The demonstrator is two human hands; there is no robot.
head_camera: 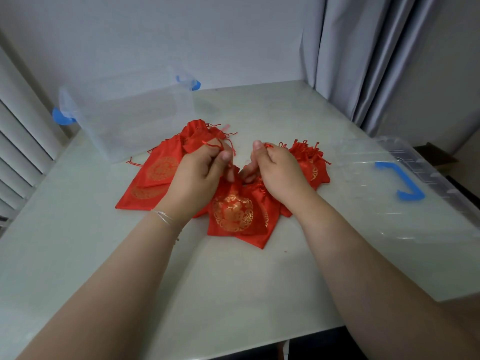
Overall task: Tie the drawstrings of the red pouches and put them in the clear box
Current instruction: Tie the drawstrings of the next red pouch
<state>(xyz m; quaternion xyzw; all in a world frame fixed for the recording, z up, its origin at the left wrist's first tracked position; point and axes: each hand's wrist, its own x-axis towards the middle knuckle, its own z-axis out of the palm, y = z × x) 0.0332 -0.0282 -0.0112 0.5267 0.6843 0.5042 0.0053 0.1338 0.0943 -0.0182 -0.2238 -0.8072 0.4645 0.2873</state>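
Both hands, left (pixel 200 170) and right (pixel 275 167), pinch thin red drawstrings (pixel 217 144) above the near gold-patterned red satin pouch (pixel 235 214). Pull evenly outward, cinching its neck before knotting. The clear plastic box (pixel 135 118) waits far left on the pale desk (pixel 233 281).

I sat at a pale table (pixel 233 281) against a plain wall (pixel 155 35); grey curtains (pixel 363 61) hung right, white blinds (pixel 18 152) left.
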